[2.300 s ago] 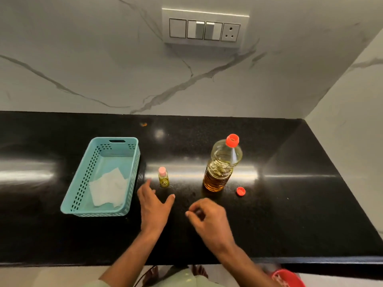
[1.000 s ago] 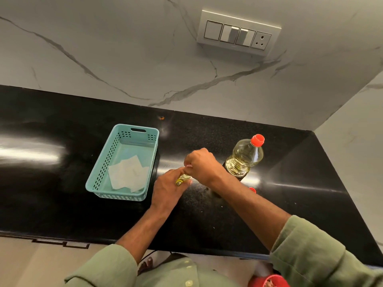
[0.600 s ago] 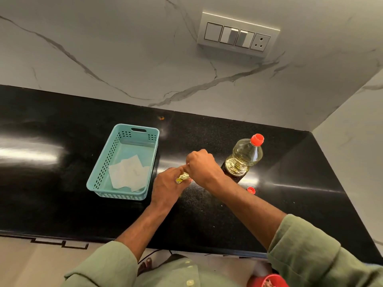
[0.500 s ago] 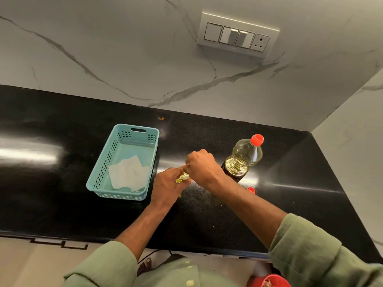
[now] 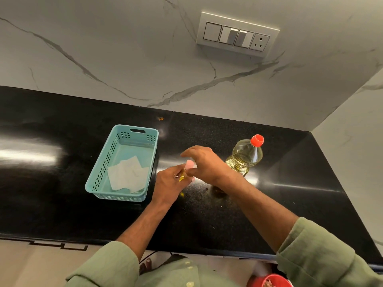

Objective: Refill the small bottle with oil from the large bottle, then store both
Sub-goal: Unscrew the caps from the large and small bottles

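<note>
My left hand [image 5: 169, 183] grips the small oil bottle [image 5: 182, 177], tilted above the black counter [image 5: 62, 193]; only a sliver of its yellow body shows between the fingers. My right hand [image 5: 205, 162] is over the bottle's top, with thumb and fingers around its pink cap [image 5: 189, 163]. I cannot tell whether the cap is still on the neck. The large oil bottle [image 5: 244, 159] stands just right of my right hand, its red cap [image 5: 257, 140] on and its base hidden by my forearm.
A teal perforated basket [image 5: 97, 177] with white paper napkins [image 5: 128, 175] in it sits left of my hands. A marble wall with a switch panel [image 5: 236, 36] is behind, and a side wall closes the right. A red container [image 5: 269, 282] shows below the counter's front edge.
Both hands went to the small bottle and lifted it off the counter. In the last half second my right hand loosened from a fist, so the pink cap now shows.
</note>
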Motion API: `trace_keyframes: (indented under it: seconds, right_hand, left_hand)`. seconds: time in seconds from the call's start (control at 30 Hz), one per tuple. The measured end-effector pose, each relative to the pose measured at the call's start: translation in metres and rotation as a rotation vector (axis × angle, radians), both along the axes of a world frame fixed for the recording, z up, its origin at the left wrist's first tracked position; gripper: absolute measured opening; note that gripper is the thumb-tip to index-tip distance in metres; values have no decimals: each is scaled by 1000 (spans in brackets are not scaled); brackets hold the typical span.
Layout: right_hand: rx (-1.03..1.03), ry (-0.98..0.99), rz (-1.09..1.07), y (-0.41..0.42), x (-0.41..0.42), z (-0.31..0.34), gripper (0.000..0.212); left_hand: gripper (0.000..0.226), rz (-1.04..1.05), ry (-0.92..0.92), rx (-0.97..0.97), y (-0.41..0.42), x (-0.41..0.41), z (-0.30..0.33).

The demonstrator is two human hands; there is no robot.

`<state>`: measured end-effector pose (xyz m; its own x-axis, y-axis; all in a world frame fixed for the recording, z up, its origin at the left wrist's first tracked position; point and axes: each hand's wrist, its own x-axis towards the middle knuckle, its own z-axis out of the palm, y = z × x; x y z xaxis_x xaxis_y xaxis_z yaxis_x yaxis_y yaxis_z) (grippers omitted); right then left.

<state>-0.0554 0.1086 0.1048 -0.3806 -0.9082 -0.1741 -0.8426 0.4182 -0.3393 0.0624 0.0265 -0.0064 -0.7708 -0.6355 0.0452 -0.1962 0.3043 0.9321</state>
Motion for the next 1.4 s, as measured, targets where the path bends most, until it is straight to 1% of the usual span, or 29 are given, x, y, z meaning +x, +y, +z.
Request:
trace_keyframes:
  seconds: [0.07, 0.1, 0.17, 0.2, 0.3, 0.4, 0.53, 0.6, 0.67, 0.7, 0.8, 0.87, 1.0, 1.03, 1.1, 1.13, 1.2, 1.3, 1.37, 1.4]
  right_hand:
    - [36, 36, -173, -2, 3, -5, 39]
    - [55, 48, -238, -4, 5, -9, 41]
    - [65, 29, -311, -7, 9, -15, 44]
    - [64, 20, -323, -9, 11, -16, 39]
    - [84, 32, -270, -14, 13, -16, 23]
    - [59, 68, -163, -15, 11, -12, 19]
    - [83, 63, -57, -12, 8, -7, 38]
    - [75, 3, -44, -11, 7, -6, 37]
    - [32, -31, -68, -11, 7, -7, 24]
    - [11, -29, -99, -12, 7, -7, 21]
    - [25, 12, -265, -17, 8, -14, 37]
    - [62, 40, -349, -18, 11, -20, 47]
    - [85, 75, -334, -19, 15, -26, 42]
    - [87, 74, -319, -20, 15, -26, 37]
    - [87, 64, -277, -21, 14, -23, 18]
    - [82, 59, -253, -20, 13, -21, 14]
    - [63, 60, -202, -19, 11, -19, 18]
    - [14, 53, -155, -18, 8, -15, 32]
    - [-45, 7, -184, -15, 5, -13, 35]
    - [-98, -32, -217, -13, 4, -13, 32]
  left_hand:
    - [17, 12, 9, -11, 0, -1, 0]
    - [15, 30, 4, -6, 0, -2, -1]
    - [14, 56, -12, -4, 1, -2, -2]
    - [15, 52, -16, 1, 1, -3, -3]
    - [19, 38, -10, 19, 3, -2, -3]
    - [19, 48, -14, 26, 1, -2, -2]
    - [24, 80, -48, 23, -2, -3, -1]
    - [27, 93, -45, 28, -2, -2, -2]
    - [26, 88, -44, 26, -2, -2, -3]
    - [25, 82, -48, 21, -1, -2, -3]
    - [16, 96, -82, 0, -2, -3, -8]
    - [15, 92, -85, -6, -2, -3, -12]
    - [23, 28, -43, -20, -2, -1, -12]
    - [23, 25, -35, -21, -2, -1, -12]
    - [24, 30, -28, -21, -2, 0, -13]
    - [25, 34, -30, -13, -2, 0, -13]
    - [30, 43, -42, 20, -4, 0, -13]
    - [44, 70, -49, 53, -5, 0, -13]
    - [47, 93, -43, 86, -7, 1, -14]
    - [46, 116, -47, 96, -8, 0, -14]
